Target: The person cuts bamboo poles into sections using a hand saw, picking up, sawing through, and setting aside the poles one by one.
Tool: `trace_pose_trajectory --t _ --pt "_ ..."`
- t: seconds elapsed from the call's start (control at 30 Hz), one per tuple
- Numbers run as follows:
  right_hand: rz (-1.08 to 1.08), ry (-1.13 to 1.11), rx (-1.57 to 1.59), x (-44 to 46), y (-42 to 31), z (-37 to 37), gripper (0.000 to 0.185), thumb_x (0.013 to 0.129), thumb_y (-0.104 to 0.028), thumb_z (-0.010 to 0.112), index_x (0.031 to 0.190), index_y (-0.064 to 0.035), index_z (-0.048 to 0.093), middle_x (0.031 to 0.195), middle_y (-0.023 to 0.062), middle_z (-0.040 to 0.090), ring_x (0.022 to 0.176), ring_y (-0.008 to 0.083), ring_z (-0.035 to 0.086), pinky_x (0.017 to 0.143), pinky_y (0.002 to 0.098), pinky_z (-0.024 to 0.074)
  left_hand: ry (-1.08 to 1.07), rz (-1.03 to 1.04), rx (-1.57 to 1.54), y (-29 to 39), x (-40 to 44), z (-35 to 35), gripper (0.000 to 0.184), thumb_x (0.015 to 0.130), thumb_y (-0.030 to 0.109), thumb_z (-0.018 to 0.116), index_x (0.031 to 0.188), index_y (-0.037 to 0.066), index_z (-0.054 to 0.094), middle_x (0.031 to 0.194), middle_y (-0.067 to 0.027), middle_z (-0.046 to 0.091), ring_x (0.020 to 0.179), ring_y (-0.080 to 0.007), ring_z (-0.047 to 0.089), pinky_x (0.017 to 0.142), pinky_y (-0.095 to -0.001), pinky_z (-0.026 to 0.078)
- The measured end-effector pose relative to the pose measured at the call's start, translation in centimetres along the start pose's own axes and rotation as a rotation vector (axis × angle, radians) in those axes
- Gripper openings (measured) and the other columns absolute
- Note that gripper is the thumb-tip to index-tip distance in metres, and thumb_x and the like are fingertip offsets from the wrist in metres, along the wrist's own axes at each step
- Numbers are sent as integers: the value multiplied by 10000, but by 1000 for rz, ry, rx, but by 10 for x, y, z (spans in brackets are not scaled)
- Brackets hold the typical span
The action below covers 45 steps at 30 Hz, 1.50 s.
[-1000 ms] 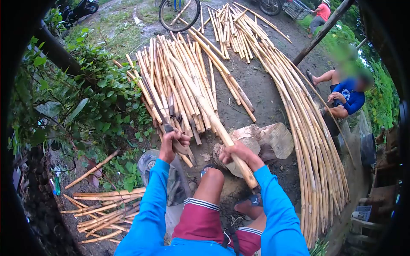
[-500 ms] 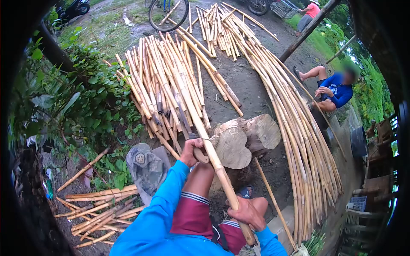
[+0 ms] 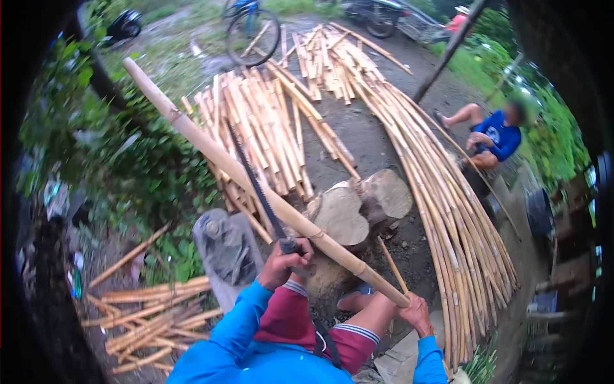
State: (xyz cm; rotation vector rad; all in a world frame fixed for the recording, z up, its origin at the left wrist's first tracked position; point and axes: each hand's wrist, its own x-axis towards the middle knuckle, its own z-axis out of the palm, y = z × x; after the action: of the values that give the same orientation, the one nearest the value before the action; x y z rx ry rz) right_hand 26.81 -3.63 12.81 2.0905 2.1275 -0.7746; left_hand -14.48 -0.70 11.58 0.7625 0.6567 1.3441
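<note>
My left hand (image 3: 281, 262) is closed round the handle of a hand saw (image 3: 259, 185), its long dark toothed blade pointing up and away. My right hand (image 3: 416, 313) grips the near end of a thick bamboo pole (image 3: 211, 148). The pole slants across from upper left to lower right, over my lap. It passes close to the saw's handle and in front of a cut tree stump (image 3: 339, 216); whether pole and stump touch I cannot tell. A thinner bamboo stick (image 3: 391, 265) leans near my right knee.
Cut bamboo lengths (image 3: 256, 121) lie piled ahead, with long poles (image 3: 441, 211) along the right. Short offcuts (image 3: 147, 320) are scattered at lower left beside a grey cap (image 3: 227, 240). A person in blue (image 3: 499, 137) sits at right. A bicycle (image 3: 252, 35) stands behind.
The pole's far end has swung left and up, and its near end, with my right hand, has shifted right and up. The saw stays in my left hand, its blade now more visible.
</note>
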Motion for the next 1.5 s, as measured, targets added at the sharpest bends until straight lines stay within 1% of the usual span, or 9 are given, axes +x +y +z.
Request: trace_pose_trajectory --t 0.3,0.57,0.7,0.77,1.0,1.27,1.33,1.43,1.5 --pt "-305 336 -139 57 49 26 263 663 -160 744 794 8 589 844 211 600 812 394 597 738 458 477 43 -11 42 -35 -130 22 205 643 176 591 782 25 591 837 -83 614 846 -176 586 778 -307 455" --pt "-390 139 -181 55 -10 27 287 654 -199 748 696 -3 542 721 239 591 706 454 576 652 488 465 336 26 -64 -28 -180 -10 235 640 162 573 813 5 595 813 -105 615 806 -190 584 762 -314 471" --pt "-414 196 -238 52 54 16 278 649 -155 737 780 -15 536 757 233 549 755 462 544 693 520 448 99 -65 -53 -22 -159 7 165 652 113 581 789 22 574 764 -40 579 739 -125 570 673 -267 458" --pt "-419 118 -360 15 62 -24 492 757 -433 712 1073 -56 688 891 242 687 831 335 692 697 453 518 -44 22 97 -46 -135 27 121 687 109 581 770 30 543 705 -11 527 677 -106 522 622 -272 427" --pt "-21 167 -417 -73 160 -43 463 771 -397 693 1083 -56 672 867 231 684 811 365 682 690 478 509 -442 -96 -35 -147 -63 135 234 678 106 673 874 -1 603 745 -54 598 718 -155 573 660 -314 449" --pt "339 365 -238 -134 261 56 430 786 -355 671 1095 -55 653 841 219 679 787 399 670 682 506 498 -446 510 359 -128 -53 180 599 656 52 684 1245 49 570 1007 -103 625 878 -208 614 787 -296 470" --pt "121 667 -188 -113 248 72 283 642 -124 741 819 -23 544 818 218 546 825 448 544 736 515 448 -552 -91 -46 -112 -58 167 619 677 33 658 1284 32 533 992 -71 616 864 -178 593 767 -293 472" --pt "140 557 -115 -71 222 70 294 642 -148 780 834 -47 582 857 174 592 868 401 575 784 487 467 -488 -295 128 -42 -63 149 721 697 11 613 1392 23 422 912 -41 615 837 -128 583 731 -276 475" --pt "36 568 -71 -43 176 55 236 645 -111 754 807 -72 588 841 153 581 862 384 580 787 479 466 -392 -274 101 -15 -74 139 496 690 63 599 1177 10 519 879 -46 623 827 -129 592 710 -264 478"
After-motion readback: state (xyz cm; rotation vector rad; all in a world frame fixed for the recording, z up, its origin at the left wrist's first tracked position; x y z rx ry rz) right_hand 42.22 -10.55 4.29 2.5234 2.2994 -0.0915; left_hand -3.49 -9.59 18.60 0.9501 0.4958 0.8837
